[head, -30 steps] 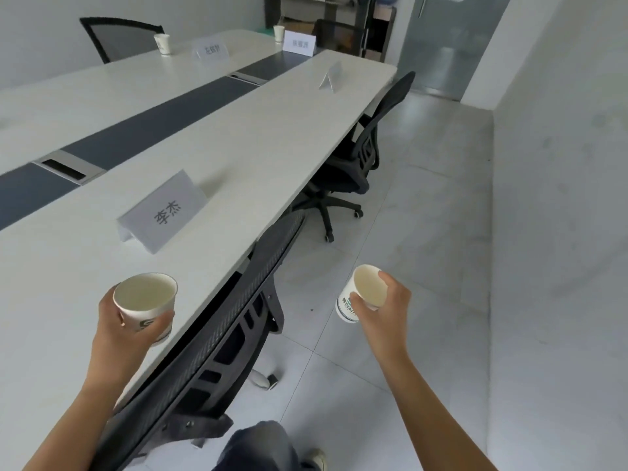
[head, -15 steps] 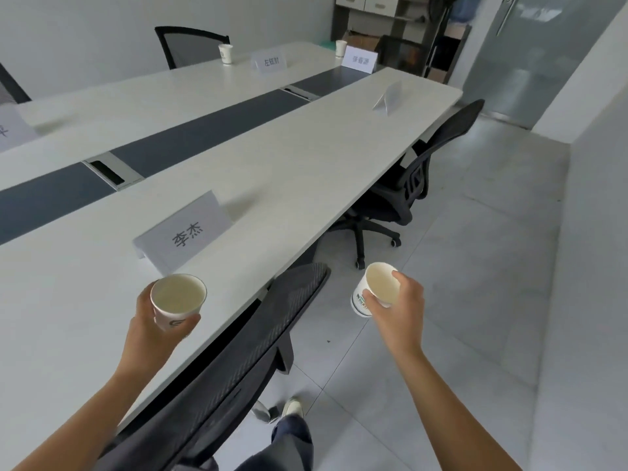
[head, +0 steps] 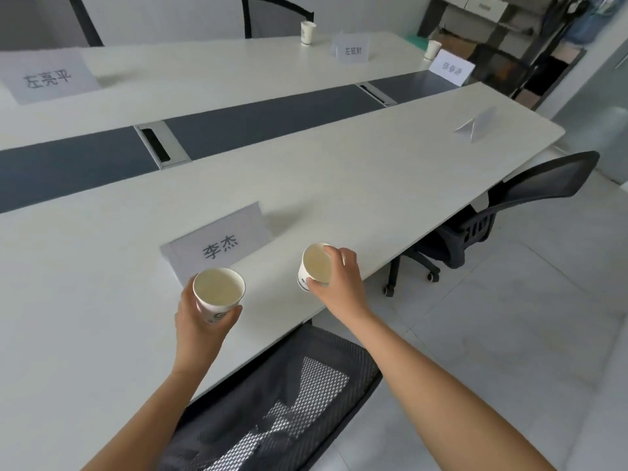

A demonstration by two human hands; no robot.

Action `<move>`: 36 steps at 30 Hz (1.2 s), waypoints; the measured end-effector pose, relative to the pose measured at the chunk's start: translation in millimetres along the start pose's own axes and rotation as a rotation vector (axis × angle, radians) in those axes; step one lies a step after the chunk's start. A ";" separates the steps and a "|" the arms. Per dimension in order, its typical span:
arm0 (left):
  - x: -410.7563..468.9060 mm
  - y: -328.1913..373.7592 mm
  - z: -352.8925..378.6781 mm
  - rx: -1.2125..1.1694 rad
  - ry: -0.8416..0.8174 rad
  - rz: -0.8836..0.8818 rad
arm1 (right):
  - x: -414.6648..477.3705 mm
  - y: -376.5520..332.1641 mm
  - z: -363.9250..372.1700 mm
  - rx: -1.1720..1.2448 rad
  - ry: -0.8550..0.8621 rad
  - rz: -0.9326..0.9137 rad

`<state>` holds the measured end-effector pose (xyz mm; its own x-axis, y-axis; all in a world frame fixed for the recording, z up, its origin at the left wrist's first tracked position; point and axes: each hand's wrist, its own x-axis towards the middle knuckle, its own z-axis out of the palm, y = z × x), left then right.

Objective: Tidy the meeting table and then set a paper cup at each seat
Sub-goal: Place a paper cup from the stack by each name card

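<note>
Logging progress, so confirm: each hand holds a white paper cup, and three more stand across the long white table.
Two, not three: the head view shows a far white paper cup by the black chair and a second cup at the table end. Left hand and right hand each hold a cup.

A black mesh chair (head: 292, 396) sits below my right grip (head: 339, 280), a second chair (head: 543, 181) farther right. Grey tiled floor (head: 526, 351) lies right of it, with a white wall (head: 170, 15) far ahead.
</note>
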<state>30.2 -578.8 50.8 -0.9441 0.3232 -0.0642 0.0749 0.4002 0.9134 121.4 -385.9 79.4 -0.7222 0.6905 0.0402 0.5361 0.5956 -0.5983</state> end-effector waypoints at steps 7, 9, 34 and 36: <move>10.5 4.2 2.5 0.039 0.072 0.015 | 34.7 -1.6 21.6 -0.142 -0.139 0.009; 9.7 9.7 7.6 0.070 0.086 0.046 | 40.2 1.4 24.7 -0.193 -0.206 -0.020; -30.0 221.5 377.9 0.060 -0.314 0.686 | 80.2 241.6 -255.4 0.338 -0.043 0.161; -32.9 229.9 403.9 0.068 -0.368 0.708 | 82.2 265.6 -270.8 0.348 0.009 0.219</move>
<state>208.1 -151.1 100.4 -0.4997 0.7775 0.3819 0.6473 0.0422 0.7610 322.8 -59.8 140.5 -0.6027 0.7901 -0.1117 0.4954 0.2607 -0.8286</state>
